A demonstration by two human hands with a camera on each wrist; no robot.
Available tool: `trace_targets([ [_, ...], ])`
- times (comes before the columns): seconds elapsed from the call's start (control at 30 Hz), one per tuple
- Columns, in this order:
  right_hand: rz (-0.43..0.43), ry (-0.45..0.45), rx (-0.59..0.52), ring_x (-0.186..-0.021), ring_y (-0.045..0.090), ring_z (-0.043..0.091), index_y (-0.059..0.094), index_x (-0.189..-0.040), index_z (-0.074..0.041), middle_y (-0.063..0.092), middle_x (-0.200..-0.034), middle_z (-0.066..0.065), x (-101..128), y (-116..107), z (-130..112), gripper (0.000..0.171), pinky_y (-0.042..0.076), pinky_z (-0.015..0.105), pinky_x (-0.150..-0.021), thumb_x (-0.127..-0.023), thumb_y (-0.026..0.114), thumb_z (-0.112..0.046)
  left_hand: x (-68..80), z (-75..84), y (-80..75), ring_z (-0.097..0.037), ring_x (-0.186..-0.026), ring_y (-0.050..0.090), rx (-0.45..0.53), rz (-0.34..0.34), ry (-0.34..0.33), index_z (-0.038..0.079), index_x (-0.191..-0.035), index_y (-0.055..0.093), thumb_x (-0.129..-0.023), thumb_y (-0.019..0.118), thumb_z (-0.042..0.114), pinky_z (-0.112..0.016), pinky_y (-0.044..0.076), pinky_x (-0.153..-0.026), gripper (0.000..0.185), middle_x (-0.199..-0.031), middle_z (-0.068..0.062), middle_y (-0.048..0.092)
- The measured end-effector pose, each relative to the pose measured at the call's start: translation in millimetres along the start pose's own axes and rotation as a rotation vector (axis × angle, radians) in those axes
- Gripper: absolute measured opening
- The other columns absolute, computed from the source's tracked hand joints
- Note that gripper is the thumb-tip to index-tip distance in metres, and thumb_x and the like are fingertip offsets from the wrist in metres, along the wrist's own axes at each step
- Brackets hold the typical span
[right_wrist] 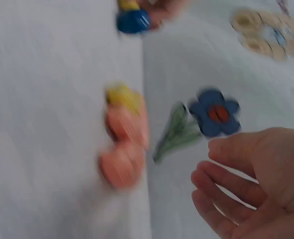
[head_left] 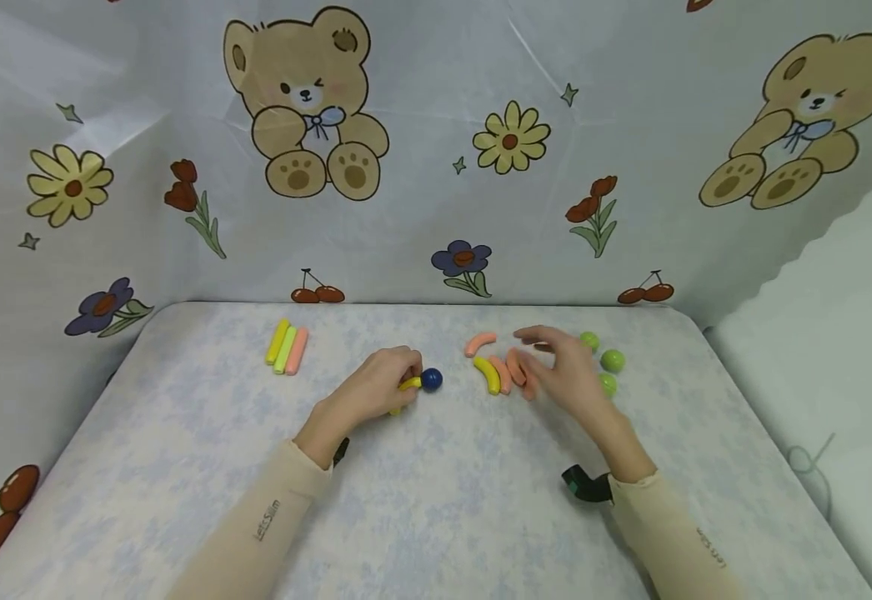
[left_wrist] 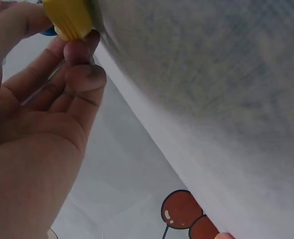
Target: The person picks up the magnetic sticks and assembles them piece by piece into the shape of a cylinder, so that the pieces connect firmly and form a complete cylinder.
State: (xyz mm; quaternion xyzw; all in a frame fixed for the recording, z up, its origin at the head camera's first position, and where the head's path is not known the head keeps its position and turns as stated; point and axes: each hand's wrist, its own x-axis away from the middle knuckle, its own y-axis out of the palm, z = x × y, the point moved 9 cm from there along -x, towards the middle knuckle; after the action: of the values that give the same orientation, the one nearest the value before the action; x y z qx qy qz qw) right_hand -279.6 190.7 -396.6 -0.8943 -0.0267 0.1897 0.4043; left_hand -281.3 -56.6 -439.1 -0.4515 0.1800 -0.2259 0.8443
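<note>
Sticks (head_left: 288,347) lie left; green balls (head_left: 612,361) beside right hand (head_left: 567,371).

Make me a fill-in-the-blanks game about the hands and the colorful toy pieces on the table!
1. The left hand grips a yellow piece joined to a small ball colored ____.
2. The right hand hovers with fingers spread and holds ____.
3. Just right of the right hand lie three green balls, and their number is ____.
4. At the far left lie three straight sticks, and the middle one is colored ____.

Missing words: blue; nothing; three; green
</note>
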Motion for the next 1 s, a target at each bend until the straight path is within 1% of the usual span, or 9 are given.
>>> trace_targets([
  [0.13,0.115,0.088,0.063,-0.114,0.070,0.046,0.071,-0.126,0.000,0.072,-0.123,0.024,-2.6,-47.0,36.8,0.026,0.057,0.059,-0.096,-0.100,0.069,-0.004,-1.3,-4.9,-3.9,-0.014,-0.070,0.053,0.023,0.015,-0.047,0.009,-0.092,0.070,-0.092,0.079,0.009,-0.028,0.046,-0.064,0.009,-0.082,-0.004,0.063],
  [0.23,0.137,0.152,0.126,-0.113,0.066,0.051,0.070,-0.128,0.002,0.070,-0.124,0.030,0.9,-69.6,60.5,0.029,0.053,0.063,-0.097,-0.100,0.068,-0.005,-1.9,-9.7,-5.9,-0.013,-0.065,0.054,0.027,0.027,-0.087,0.010,-0.089,0.069,-0.092,0.079,0.011,-0.028,0.046,-0.061,0.011,-0.075,-0.001,0.061],
  [0.3,0.100,0.208,0.163,-0.115,0.062,0.054,0.067,-0.131,0.003,0.066,-0.127,0.034,3.0,-77.2,75.2,0.033,0.050,0.065,-0.098,-0.100,0.067,-0.007,-2.0,-13.2,-7.3,-0.013,-0.064,0.054,0.024,0.039,-0.110,0.011,-0.087,0.067,-0.092,0.079,0.011,-0.027,0.046,-0.060,0.013,-0.072,0.000,0.060],
  [0.37,0.022,0.271,0.194,-0.119,0.058,0.056,0.063,-0.135,0.004,0.062,-0.131,0.037,6.2,-78.8,89.0,0.038,0.047,0.068,-0.098,-0.101,0.066,-0.010,-1.5,-16.2,-8.1,-0.013,-0.064,0.054,0.021,0.048,-0.133,0.010,-0.087,0.066,-0.091,0.079,0.011,-0.027,0.046,-0.060,0.014,-0.070,0.001,0.059],
  [0.53,-0.187,0.418,0.226,-0.123,0.053,0.057,0.057,-0.139,0.010,0.058,-0.134,0.040,14.8,-67.9,114.8,0.045,0.045,0.069,-0.101,-0.102,0.064,-0.016,0.3,-22.6,-8.7,-0.014,-0.069,0.055,0.013,0.057,-0.196,0.006,-0.096,0.066,-0.091,0.080,0.013,-0.028,0.047,-0.064,0.016,-0.076,-0.001,0.061],
  [0.67,-0.240,0.491,0.218,-0.116,0.055,0.050,0.058,-0.137,0.011,0.061,-0.130,0.036,18.2,-58.8,124.7,0.044,0.048,0.065,-0.100,-0.103,0.064,-0.016,0.8,-24.8,-8.0,-0.015,-0.072,0.056,-0.002,0.049,-0.222,0.006,-0.103,0.068,-0.091,0.080,0.015,-0.028,0.048,-0.065,0.019,-0.080,-0.001,0.062],
  [0.77,-0.211,0.498,0.229,-0.111,0.054,0.047,0.060,-0.134,0.012,0.063,-0.125,0.035,18.8,-58.4,126.1,0.042,0.049,0.063,-0.098,-0.102,0.065,-0.015,1.4,-24.7,-6.5,-0.015,-0.070,0.055,-0.005,0.038,-0.229,0.006,-0.109,0.068,-0.092,0.080,0.016,-0.027,0.046,-0.063,0.023,-0.078,-0.001,0.061],
  [0.83,-0.153,0.479,0.231,-0.110,0.054,0.047,0.062,-0.130,0.013,0.064,-0.123,0.035,17.7,-61.9,124.1,0.041,0.049,0.063,-0.096,-0.100,0.066,-0.015,1.5,-24.5,-5.8,-0.014,-0.067,0.054,-0.009,0.030,-0.232,0.006,-0.114,0.068,-0.092,0.079,0.016,-0.027,0.045,-0.060,0.027,-0.075,-0.001,0.060],
  [1.0,0.013,0.367,0.208,-0.108,0.058,0.046,0.067,-0.124,0.009,0.070,-0.115,0.032,11.5,-73.2,97.9,0.036,0.048,0.061,-0.091,-0.098,0.070,-0.015,2.3,-21.9,-7.5,-0.014,-0.063,0.052,-0.006,0.022,-0.239,0.005,-0.122,0.065,-0.092,0.079,0.016,-0.026,0.042,-0.058,0.035,-0.074,-0.001,0.059],
])
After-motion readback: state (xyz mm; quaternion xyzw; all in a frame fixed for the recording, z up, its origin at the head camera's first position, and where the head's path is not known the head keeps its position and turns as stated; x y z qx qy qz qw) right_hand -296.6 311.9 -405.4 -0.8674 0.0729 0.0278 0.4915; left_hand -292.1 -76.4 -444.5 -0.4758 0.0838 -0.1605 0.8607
